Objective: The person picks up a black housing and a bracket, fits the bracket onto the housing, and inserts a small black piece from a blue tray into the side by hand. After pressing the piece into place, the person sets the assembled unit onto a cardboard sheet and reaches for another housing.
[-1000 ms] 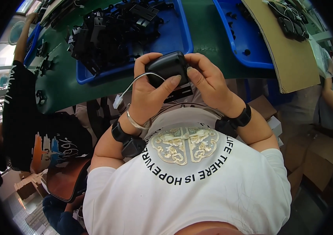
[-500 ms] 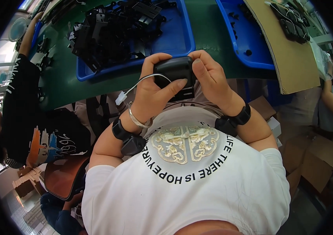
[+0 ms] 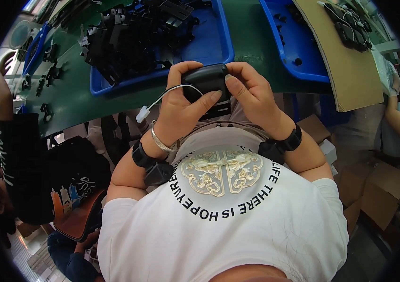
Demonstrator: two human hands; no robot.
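Observation:
Close to my body, at the table's near edge, both hands grip a rounded black plastic case point(image 3: 207, 79). My left hand point(image 3: 177, 107) is closed on its left side, thumb across the front and fingers curled over the top. On the right side my right hand point(image 3: 256, 97) holds it, thumb bent against the upper corner. A black slotted bracket point(image 3: 219, 110) shows beneath the case; whether they are joined I cannot tell. A thin black-and-white cable point(image 3: 163, 94) runs from the case over my left hand. Its white connector point(image 3: 142, 114) dangles free.
Ahead is a blue tray point(image 3: 229, 44) heaped with black brackets point(image 3: 124, 47). Another blue tray point(image 3: 282, 58) with small black parts stands to the right, beside cardboard point(image 3: 357, 84) carrying black cased units point(image 3: 346, 28). A co-worker's arm point(image 3: 4, 91) reaches in at left.
The case tilts slightly in my hands, and the connector has shifted a little left. At left, the co-worker's arm and body have moved back from the table.

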